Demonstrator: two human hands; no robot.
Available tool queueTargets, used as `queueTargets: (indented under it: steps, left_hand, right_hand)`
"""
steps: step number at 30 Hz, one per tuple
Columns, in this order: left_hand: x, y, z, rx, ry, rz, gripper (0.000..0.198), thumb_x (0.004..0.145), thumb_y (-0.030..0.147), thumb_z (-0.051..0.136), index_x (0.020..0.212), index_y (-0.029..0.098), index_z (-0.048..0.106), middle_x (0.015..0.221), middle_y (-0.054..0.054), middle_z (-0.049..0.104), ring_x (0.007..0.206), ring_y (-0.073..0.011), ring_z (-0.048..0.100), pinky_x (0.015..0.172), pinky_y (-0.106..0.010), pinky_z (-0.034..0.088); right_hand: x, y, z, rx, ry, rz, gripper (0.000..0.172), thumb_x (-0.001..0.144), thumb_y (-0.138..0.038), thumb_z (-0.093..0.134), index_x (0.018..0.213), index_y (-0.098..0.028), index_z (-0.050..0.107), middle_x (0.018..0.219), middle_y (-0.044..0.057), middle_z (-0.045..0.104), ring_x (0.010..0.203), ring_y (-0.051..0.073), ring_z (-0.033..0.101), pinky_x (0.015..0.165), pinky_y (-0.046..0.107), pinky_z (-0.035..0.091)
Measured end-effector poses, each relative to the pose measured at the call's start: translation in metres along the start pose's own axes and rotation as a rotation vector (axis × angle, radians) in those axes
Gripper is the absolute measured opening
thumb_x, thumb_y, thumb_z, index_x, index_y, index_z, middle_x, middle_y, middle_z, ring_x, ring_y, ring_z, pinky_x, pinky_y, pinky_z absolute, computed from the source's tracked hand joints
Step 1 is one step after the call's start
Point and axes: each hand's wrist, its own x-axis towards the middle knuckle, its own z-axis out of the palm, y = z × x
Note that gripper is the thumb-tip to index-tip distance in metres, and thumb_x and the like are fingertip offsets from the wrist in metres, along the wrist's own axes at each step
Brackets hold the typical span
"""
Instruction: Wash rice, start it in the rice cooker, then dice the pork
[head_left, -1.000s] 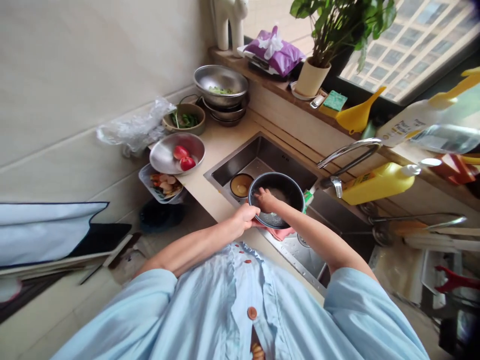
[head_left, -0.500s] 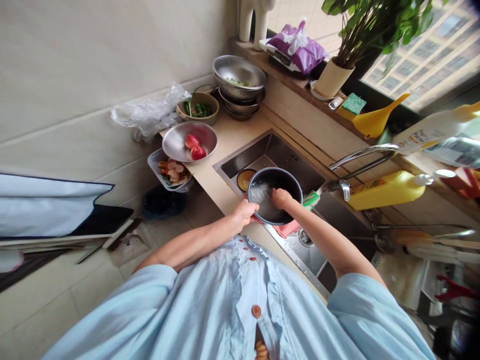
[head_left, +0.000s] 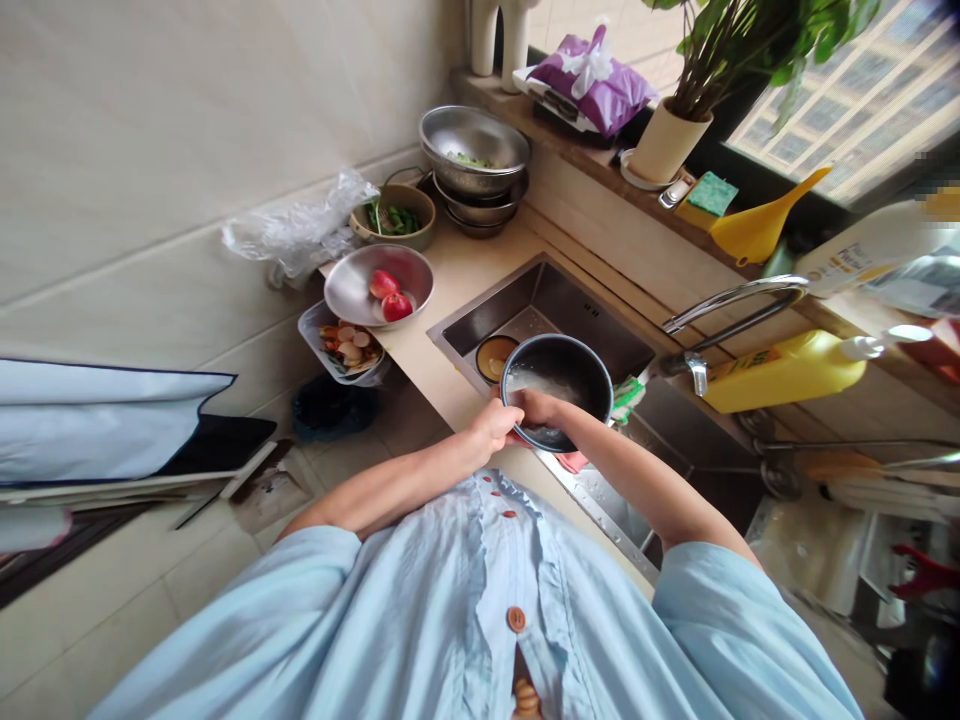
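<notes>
My left hand is closed on the near left rim of a dark, round, deep pot, held tilted over the near edge of the sink. Reaching down inside the pot is my right hand, close to the left wall. Its fingers are hidden by the hand itself and the rim. Cloudy whitish water lies in the pot around that hand; any grains in it are too blurred to make out.
Behind the pot lies the sink with a yellowish round dish. A green-and-white brush sits on the divider below the faucet. Left stand a steel bowl with red fruit, a scrap bin and stacked bowls.
My right hand has moved from the pot's middle to its left wall, near my left hand. The left hand keeps its hold on the rim. The view has shifted slightly.
</notes>
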Motion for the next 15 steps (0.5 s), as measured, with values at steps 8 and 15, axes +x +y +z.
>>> queueTargets:
  steps: [8, 15]
  left_hand:
    - [-0.002, -0.003, 0.002, -0.019, -0.069, -0.026, 0.029, 0.054, -0.005, 0.049, 0.077, 0.011, 0.059, 0.053, -0.001, 0.06, 0.061, -0.0222, 0.067, 0.069, -0.045, 0.058]
    - [0.003, -0.001, 0.004, 0.018, -0.007, -0.04, 0.027, 0.055, -0.006, 0.047, 0.075, 0.01, 0.058, 0.053, -0.002, 0.059, 0.052, -0.0184, 0.062, 0.064, -0.044, 0.058]
  right_hand:
    - [-0.004, 0.01, -0.034, -0.282, 0.316, 0.2, 0.048, 0.095, -0.041, 0.032, 0.11, -0.005, 0.061, 0.103, 0.022, 0.061, 0.092, 0.025, 0.06, 0.076, 0.032, 0.046]
    - [0.004, 0.002, -0.003, -0.471, 0.158, -0.086, 0.055, 0.081, -0.033, 0.06, 0.133, -0.019, 0.049, 0.135, 0.018, 0.043, 0.115, 0.032, 0.048, 0.093, 0.04, 0.039]
